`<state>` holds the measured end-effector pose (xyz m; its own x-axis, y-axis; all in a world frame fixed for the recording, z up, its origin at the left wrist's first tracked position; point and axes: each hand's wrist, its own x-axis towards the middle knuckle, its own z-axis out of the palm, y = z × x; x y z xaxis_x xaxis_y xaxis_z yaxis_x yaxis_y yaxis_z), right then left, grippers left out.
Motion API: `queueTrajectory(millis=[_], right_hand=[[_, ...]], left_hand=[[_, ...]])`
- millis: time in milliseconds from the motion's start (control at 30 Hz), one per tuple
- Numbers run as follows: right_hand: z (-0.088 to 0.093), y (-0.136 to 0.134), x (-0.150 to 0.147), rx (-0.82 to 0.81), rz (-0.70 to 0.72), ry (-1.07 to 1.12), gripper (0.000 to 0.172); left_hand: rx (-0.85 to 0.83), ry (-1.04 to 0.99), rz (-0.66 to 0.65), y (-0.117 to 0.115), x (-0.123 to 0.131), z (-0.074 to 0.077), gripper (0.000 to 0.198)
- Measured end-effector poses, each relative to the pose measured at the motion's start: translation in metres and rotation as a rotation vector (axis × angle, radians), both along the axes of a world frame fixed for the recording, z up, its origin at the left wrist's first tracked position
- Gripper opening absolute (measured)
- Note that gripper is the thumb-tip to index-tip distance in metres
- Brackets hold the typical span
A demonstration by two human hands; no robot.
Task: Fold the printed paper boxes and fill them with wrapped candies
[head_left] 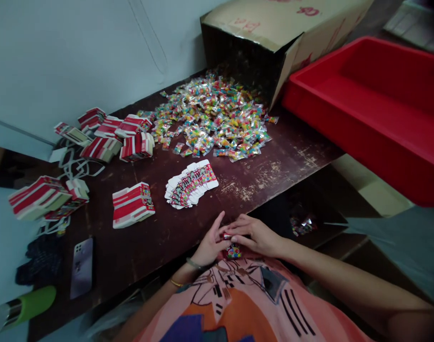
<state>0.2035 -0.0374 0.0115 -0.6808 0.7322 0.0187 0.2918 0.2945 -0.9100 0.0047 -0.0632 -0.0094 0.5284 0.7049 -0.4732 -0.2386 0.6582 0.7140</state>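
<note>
Lower left: bottle (37,304), then phone (82,268). Above them, left side of frame: stacks of flat cartons (41,197), with more stacks (103,147) toward upper left. One stack (131,204) sits by itself left of centre. Next, a fan of flat cartons (192,184) near centre, with a big heap of candy packets (217,118) above it.

Lower centre: small carton (234,251) between both hands, just off the table's (263,190) near edge. Left hand (210,244) pinches its left side, index finger pointing up; right hand (254,235) clamped over its top. Can't tell if anything's inside.

Upper right: cardboard box (267,23), then red bin (345,133) at far right.

Progress: looks like one carton in work; the visible stacks and fan are flat, packets loose, so I'd judge plenty remaining. Any finished count: can't tell.

Writing: red marks on cardboard box, not legible. Carton print too small; no brand readable.
</note>
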Motion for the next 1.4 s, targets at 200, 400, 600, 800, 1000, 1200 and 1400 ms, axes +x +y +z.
queueTrajectory(millis=[200, 400, 600, 800, 1000, 1200, 1400], right_hand=[[-0.005, 0.005, 0.002, 0.165, -0.003, -0.112, 0.029], [-0.001, 0.015, -0.007, 0.127, 0.118, 0.011, 0.024], [-0.013, 0.144, 0.046, 0.375, -0.421, -0.252, 0.025], [-0.052, 0.171, 0.077, 0.542, -0.689, -0.462, 0.035], [-0.084, 0.083, 0.039, 0.597, -0.729, -0.46, 0.026], [-0.073, 0.018, 0.007, 0.577, -0.477, -0.404, 0.043], [-0.059, -0.013, 0.01, 0.453, -0.297, -0.224, 0.034]], left_hand=[[0.018, 0.061, 0.025, 0.005, 0.006, 0.003, 0.105], [0.133, 0.145, -0.024, 0.006, 0.004, 0.006, 0.091], [0.322, 0.434, -0.31, 0.041, -0.023, 0.018, 0.067], [0.162, 0.461, -0.71, 0.048, -0.076, 0.02, 0.049], [0.086, 0.298, -0.247, 0.041, -0.075, 0.006, 0.045], [0.073, 0.185, 0.269, 0.058, -0.033, 0.005, 0.043], [0.1, 0.208, 0.254, 0.061, -0.025, 0.003, 0.047]])
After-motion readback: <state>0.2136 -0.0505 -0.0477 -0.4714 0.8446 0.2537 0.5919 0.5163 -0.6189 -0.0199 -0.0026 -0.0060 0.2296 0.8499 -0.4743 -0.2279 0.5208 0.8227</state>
